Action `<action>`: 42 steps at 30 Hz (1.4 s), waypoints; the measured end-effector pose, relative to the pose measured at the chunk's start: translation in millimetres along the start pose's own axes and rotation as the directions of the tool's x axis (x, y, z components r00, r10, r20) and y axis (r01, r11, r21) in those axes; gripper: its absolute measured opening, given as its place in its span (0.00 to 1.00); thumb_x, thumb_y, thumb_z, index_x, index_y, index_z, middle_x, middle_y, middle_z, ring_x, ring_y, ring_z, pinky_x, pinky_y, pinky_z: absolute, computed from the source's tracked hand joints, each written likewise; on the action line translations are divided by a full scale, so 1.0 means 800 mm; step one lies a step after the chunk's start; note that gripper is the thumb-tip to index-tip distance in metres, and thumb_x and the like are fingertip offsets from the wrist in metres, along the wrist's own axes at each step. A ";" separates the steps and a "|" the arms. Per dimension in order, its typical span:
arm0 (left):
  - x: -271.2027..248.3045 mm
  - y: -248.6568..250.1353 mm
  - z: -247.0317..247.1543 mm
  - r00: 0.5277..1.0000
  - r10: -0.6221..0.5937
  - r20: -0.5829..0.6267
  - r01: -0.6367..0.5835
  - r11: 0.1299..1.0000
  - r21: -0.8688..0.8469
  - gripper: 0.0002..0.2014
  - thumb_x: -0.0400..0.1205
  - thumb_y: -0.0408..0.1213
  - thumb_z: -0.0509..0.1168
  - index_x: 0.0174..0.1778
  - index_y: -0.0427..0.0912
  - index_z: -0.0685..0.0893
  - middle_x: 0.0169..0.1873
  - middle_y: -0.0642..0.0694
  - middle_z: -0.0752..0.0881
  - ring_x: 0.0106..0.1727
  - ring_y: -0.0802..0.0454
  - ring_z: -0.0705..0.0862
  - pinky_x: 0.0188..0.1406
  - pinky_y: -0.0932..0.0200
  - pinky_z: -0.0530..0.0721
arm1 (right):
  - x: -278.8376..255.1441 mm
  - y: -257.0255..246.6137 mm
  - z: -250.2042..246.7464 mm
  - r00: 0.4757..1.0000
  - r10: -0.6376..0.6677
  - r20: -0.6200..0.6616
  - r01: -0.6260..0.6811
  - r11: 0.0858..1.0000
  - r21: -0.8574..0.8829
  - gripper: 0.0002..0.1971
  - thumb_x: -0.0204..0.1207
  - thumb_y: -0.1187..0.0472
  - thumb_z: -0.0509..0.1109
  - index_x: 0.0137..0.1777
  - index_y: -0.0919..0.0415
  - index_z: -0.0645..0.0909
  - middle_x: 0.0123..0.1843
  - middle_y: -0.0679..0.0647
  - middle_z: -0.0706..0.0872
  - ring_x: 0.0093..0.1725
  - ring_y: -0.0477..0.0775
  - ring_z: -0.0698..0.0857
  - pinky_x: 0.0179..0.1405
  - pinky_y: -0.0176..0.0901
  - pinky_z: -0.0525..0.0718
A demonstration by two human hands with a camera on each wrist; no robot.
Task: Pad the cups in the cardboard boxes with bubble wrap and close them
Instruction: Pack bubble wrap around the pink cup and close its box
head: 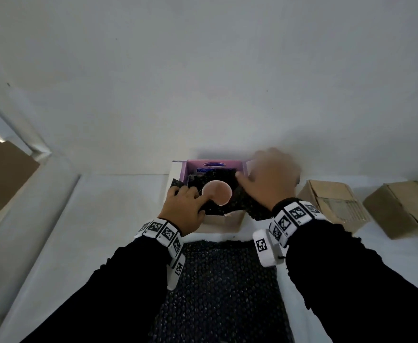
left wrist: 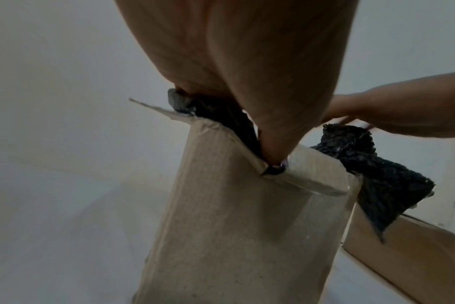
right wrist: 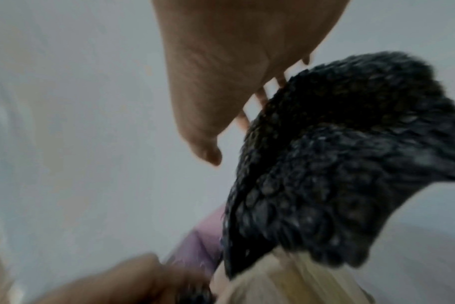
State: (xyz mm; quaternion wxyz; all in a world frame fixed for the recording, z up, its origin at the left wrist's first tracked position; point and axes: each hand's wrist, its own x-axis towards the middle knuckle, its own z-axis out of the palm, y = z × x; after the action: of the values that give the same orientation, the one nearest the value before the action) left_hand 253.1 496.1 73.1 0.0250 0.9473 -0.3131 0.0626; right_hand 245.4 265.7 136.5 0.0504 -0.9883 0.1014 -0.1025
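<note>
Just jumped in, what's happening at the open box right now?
A person is padding a pink cup that sits in the open cardboard box with black bubble wrap. The left hand grips the wrap at the box's left edge; the right hand, fingers spread, presses it down on the right. Flaps are open, and part of the wrap hangs outside.
</note>
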 end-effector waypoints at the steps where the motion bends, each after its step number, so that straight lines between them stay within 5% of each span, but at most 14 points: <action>1: 0.003 -0.001 0.000 1.000 -0.002 -0.009 0.002 1.000 -0.013 0.18 0.74 0.50 0.64 0.59 0.55 0.86 0.45 0.48 0.83 0.47 0.43 0.81 0.55 0.44 0.74 | 0.001 0.009 0.003 0.980 0.183 0.074 -0.189 0.977 0.097 0.40 0.67 0.23 0.56 0.75 0.46 0.61 0.79 0.58 0.62 0.76 0.68 0.63 0.70 0.69 0.63; 4: 0.007 -0.002 0.001 1.000 -0.020 0.008 0.021 0.997 -0.068 0.14 0.78 0.53 0.66 0.54 0.53 0.89 0.55 0.50 0.83 0.57 0.45 0.79 0.63 0.47 0.67 | -0.001 0.031 0.017 0.829 0.354 0.433 -0.530 0.745 0.405 0.47 0.67 0.28 0.66 0.80 0.47 0.50 0.79 0.64 0.61 0.73 0.70 0.70 0.71 0.63 0.72; 6: 0.010 -0.002 0.006 1.000 -0.014 0.009 0.015 0.996 -0.087 0.14 0.80 0.52 0.65 0.54 0.51 0.89 0.56 0.51 0.84 0.59 0.46 0.79 0.66 0.49 0.65 | -0.005 0.035 0.023 0.855 0.356 0.376 -0.516 0.648 0.560 0.37 0.70 0.48 0.74 0.74 0.56 0.59 0.70 0.65 0.74 0.60 0.65 0.80 0.60 0.54 0.81; 10: 0.010 0.001 0.011 0.999 -0.018 0.048 0.023 0.995 -0.101 0.12 0.81 0.50 0.64 0.52 0.48 0.87 0.52 0.50 0.85 0.57 0.46 0.80 0.64 0.50 0.69 | -0.015 0.010 0.010 0.957 0.262 -0.128 -0.129 0.772 0.622 0.19 0.68 0.72 0.68 0.57 0.58 0.71 0.57 0.58 0.77 0.44 0.58 0.78 0.42 0.46 0.77; 12: 0.007 0.004 0.012 0.999 -0.031 0.012 0.032 0.991 -0.133 0.11 0.79 0.48 0.63 0.50 0.48 0.86 0.46 0.49 0.87 0.52 0.44 0.83 0.60 0.48 0.72 | -0.017 -0.010 -0.003 0.934 0.031 -0.355 0.172 0.834 0.524 0.17 0.67 0.75 0.65 0.53 0.59 0.75 0.54 0.57 0.75 0.47 0.58 0.78 0.40 0.47 0.79; 15: 0.004 0.006 0.013 1.000 -0.011 0.026 0.014 0.993 -0.117 0.15 0.78 0.48 0.58 0.55 0.48 0.83 0.45 0.49 0.87 0.49 0.43 0.84 0.58 0.47 0.74 | -0.019 -0.036 -0.003 0.845 -0.313 -0.433 0.493 0.770 0.405 0.14 0.70 0.73 0.60 0.53 0.62 0.80 0.56 0.57 0.76 0.50 0.57 0.79 0.43 0.43 0.82; 18: 0.003 0.006 0.007 0.999 -0.035 -0.034 0.031 0.995 -0.097 0.19 0.75 0.54 0.57 0.46 0.45 0.87 0.43 0.45 0.85 0.48 0.41 0.83 0.55 0.46 0.75 | -0.015 -0.040 0.018 0.847 -0.428 -0.315 0.529 0.734 0.425 0.13 0.72 0.72 0.58 0.52 0.63 0.78 0.59 0.58 0.73 0.45 0.58 0.80 0.41 0.45 0.84; 22: -0.005 -0.004 0.005 0.979 -0.156 -0.131 0.154 0.988 -0.023 0.22 0.69 0.64 0.64 0.41 0.49 0.88 0.55 0.43 0.82 0.65 0.37 0.76 0.68 0.39 0.69 | 0.003 -0.027 0.042 0.890 -0.438 -0.126 0.456 0.857 0.239 0.11 0.66 0.75 0.69 0.43 0.59 0.78 0.51 0.56 0.80 0.44 0.61 0.81 0.41 0.51 0.79; 25: -0.006 -0.008 0.009 0.980 -0.198 -0.037 0.195 0.979 -0.064 0.31 0.71 0.71 0.53 0.44 0.49 0.89 0.54 0.46 0.85 0.74 0.42 0.71 0.69 0.44 0.74 | 0.010 -0.024 0.039 0.913 -0.406 -0.025 0.405 0.913 -0.050 0.05 0.70 0.56 0.67 0.40 0.53 0.84 0.43 0.49 0.87 0.57 0.58 0.80 0.62 0.58 0.65; 27: -0.005 -0.008 0.010 0.974 -0.225 -0.009 0.223 0.971 -0.086 0.32 0.72 0.71 0.51 0.42 0.48 0.89 0.47 0.49 0.87 0.76 0.46 0.68 0.64 0.49 0.79 | 0.011 -0.026 0.034 0.918 -0.353 0.183 0.376 0.920 -0.109 0.21 0.73 0.39 0.56 0.40 0.50 0.86 0.40 0.46 0.87 0.65 0.54 0.75 0.70 0.64 0.54; 31: -0.009 -0.003 0.010 0.969 -0.243 -0.044 0.240 0.969 -0.055 0.28 0.73 0.68 0.58 0.37 0.46 0.89 0.40 0.49 0.88 0.72 0.46 0.73 0.59 0.50 0.81 | 0.019 -0.027 0.023 0.848 -0.324 0.420 0.430 0.884 -0.186 0.28 0.61 0.30 0.57 0.45 0.48 0.88 0.61 0.50 0.79 0.71 0.58 0.62 0.68 0.65 0.53; 37: -0.004 0.003 0.001 0.983 -0.174 -0.054 0.170 0.983 -0.069 0.22 0.74 0.59 0.68 0.51 0.44 0.87 0.50 0.47 0.84 0.55 0.45 0.76 0.54 0.51 0.80 | 0.018 -0.037 0.028 0.852 -0.321 0.414 0.457 0.842 -0.287 0.16 0.73 0.46 0.70 0.56 0.54 0.83 0.66 0.59 0.77 0.67 0.61 0.73 0.67 0.60 0.65; 39: -0.002 0.007 0.000 0.992 -0.129 0.009 0.129 0.976 -0.178 0.20 0.78 0.50 0.68 0.61 0.43 0.84 0.57 0.46 0.82 0.56 0.45 0.79 0.53 0.51 0.81 | 0.019 -0.042 0.032 0.876 -0.331 0.351 0.422 0.879 -0.224 0.17 0.76 0.53 0.70 0.62 0.57 0.79 0.63 0.61 0.80 0.60 0.63 0.81 0.53 0.54 0.77; 42: -0.001 0.011 0.001 0.992 -0.056 0.117 0.082 0.970 -0.227 0.15 0.84 0.44 0.62 0.64 0.42 0.79 0.58 0.45 0.80 0.50 0.43 0.83 0.42 0.52 0.80 | 0.018 -0.045 0.034 0.936 -0.265 0.232 0.304 0.941 -0.151 0.21 0.77 0.62 0.69 0.68 0.62 0.72 0.66 0.65 0.75 0.52 0.65 0.84 0.35 0.50 0.74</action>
State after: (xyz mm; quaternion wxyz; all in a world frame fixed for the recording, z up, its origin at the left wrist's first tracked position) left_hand 247.4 489.3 72.7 0.1202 0.9503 -0.2859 -0.0274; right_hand 271.7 299.9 116.7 -0.0467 -0.9981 -0.0400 0.0051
